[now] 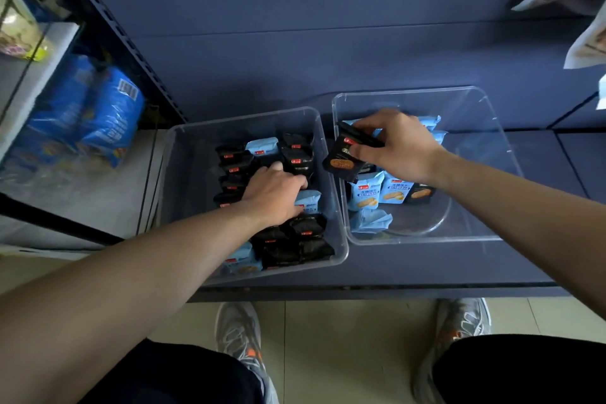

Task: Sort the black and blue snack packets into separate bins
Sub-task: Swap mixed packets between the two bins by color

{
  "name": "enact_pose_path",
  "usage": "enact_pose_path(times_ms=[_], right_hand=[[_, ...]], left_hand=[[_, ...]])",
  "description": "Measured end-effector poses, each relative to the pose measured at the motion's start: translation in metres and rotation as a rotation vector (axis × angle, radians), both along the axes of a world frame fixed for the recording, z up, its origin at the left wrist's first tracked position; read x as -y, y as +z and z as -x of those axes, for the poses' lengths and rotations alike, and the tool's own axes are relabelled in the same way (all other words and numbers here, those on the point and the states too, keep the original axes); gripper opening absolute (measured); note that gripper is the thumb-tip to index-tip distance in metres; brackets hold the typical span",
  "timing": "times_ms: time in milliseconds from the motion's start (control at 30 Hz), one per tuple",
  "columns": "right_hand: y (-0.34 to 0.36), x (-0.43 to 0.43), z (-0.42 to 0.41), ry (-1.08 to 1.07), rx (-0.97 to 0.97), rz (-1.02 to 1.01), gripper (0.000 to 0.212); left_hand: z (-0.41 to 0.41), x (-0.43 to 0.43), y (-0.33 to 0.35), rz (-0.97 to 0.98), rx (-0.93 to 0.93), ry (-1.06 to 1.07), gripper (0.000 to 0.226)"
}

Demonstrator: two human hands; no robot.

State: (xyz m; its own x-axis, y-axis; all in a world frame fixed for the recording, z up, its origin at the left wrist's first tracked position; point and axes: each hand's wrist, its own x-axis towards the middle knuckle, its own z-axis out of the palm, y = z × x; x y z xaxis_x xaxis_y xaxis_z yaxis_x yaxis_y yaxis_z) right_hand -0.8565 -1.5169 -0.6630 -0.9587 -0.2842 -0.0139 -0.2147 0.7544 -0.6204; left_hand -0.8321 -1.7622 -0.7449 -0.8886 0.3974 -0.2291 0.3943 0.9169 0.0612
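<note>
Snack packets in black and blue lie mixed across two clear plastic bins that stand side by side, almost touching, on a dark blue surface. That surface runs back to a dark blue wall panel, and a metal shelf rack rises at the left with large blue bags stacked on its lower level. The left bin is the fuller one: black packets fill most of it in rows, with a few blue ones among them, one at the far side, one near the middle and one at the near corner. The right bin holds mostly blue packets, standing or leaning in its left half, one crumpled blue packet lying near the front wall, and a black packet just right of the upright blue pair. Its right half shows bare plastic.

Both forearms reach in from the near edge. The left hand rests palm down inside the left bin, fingers curled into the pile beside the middle blue packet; whether it grips a packet I cannot tell. The right hand hovers over the left side of the right bin, thumb and fingers pinched on a black packet that hangs tilted above the rim between the two bins. Below, grey sneakers stand on pale floor tiles.
</note>
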Motion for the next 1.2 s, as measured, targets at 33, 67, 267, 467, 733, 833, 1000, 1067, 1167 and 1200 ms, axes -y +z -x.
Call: enact_pose_path(times_ms=[33, 67, 267, 467, 733, 833, 1000, 1067, 1167, 1200], right_hand=[[-0.001, -0.001, 0.000, -0.001, 0.003, 0.003, 0.022], [-0.001, -0.002, -0.001, -0.002, 0.006, 0.006, 0.023], [0.010, -0.001, -0.006, 0.007, 0.015, 0.021, 0.018], [0.023, 0.045, -0.010, 0.051, 0.012, 0.046, 0.027], [-0.001, 0.086, -0.010, 0.186, -0.012, -0.261, 0.046], [-0.006, 0.086, -0.007, 0.201, 0.000, -0.324, 0.046], [-0.013, 0.082, -0.006, 0.209, -0.005, -0.341, 0.041], [-0.013, 0.079, -0.005, 0.194, -0.002, -0.314, 0.037], [-0.012, 0.074, -0.006, 0.180, -0.005, -0.282, 0.034], [-0.012, 0.073, -0.006, 0.178, -0.003, -0.274, 0.035]], left_hand=[[0.000, -0.002, 0.000, 0.025, -0.001, -0.011, 0.047], [0.000, -0.002, 0.000, 0.024, 0.017, 0.007, 0.047], [0.015, 0.023, 0.039, -0.290, 0.137, 0.188, 0.044], [-0.003, 0.086, 0.075, -0.523, 0.028, 0.356, 0.041], [-0.014, 0.124, 0.071, -0.559, 0.051, 0.395, 0.034], [-0.012, 0.126, 0.065, -0.566, 0.080, 0.385, 0.037], [-0.009, 0.120, 0.054, -0.499, 0.126, 0.358, 0.036], [-0.006, 0.115, 0.053, -0.579, 0.168, 0.359, 0.032], [-0.002, 0.105, 0.054, -0.619, 0.238, 0.367, 0.028], [-0.002, 0.102, 0.053, -0.607, 0.244, 0.372, 0.029]])
